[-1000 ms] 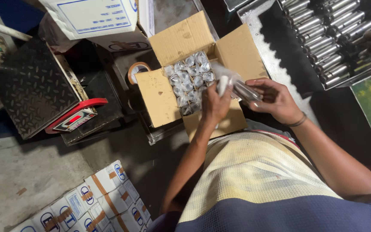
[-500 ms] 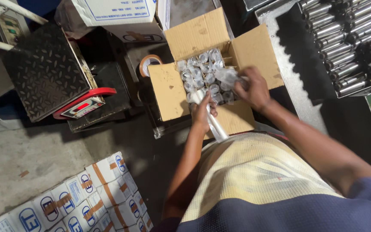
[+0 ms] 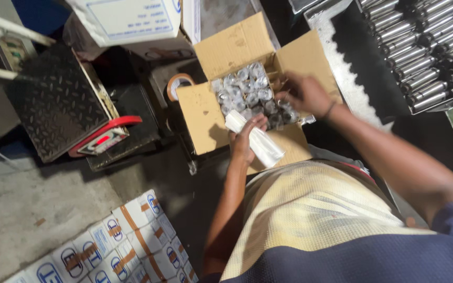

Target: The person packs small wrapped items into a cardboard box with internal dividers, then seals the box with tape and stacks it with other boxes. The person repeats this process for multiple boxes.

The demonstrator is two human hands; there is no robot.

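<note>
Over carton (image 3: 205,118): sleeve (image 3: 255,140) in left grip (image 3: 245,141)

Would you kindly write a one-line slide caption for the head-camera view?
Left hand holds a bundle of clear plastic bags while the right hand reaches into an open cardboard box of bagged metal parts.

1. We have one view only, from a camera worn on the person's head, so no second view shares any part of the scene.
2. We look steeply down over the person's cream and navy shirt (image 3: 315,225), which fills the lower right.
3. The view is tilted: the open brown cardboard box of plastic-wrapped metal parts (image 3: 208,120) sits near the top centre, askew to the frame.
4. We are close, with the left hand (image 3: 245,139) and right hand (image 3: 305,94) at arm's reach.
5. The edges take in the black checker-plate platform scale (image 3: 53,105) at left and the tray of shiny metal cylinders (image 3: 420,42) at upper right.
</note>
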